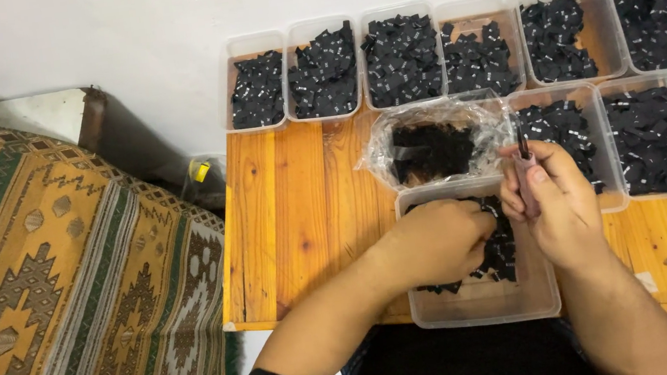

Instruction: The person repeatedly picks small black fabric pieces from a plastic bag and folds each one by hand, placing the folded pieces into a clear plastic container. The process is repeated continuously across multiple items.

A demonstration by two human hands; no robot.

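Black slim strip (522, 143) upright, pinched in right hand (552, 203) fingers; left hand (442, 242) fingers' closure hidden.

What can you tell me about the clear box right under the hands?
The clear plastic box is a shallow, see-through tub with rounded corners and no lid. It sits flat at the near edge of the wooden table, just in front of the person. Small black fabric pieces lie piled inside. The left hand reaches down into it among the pieces. The right hand hovers above its right side, pinching a stack of black pieces.
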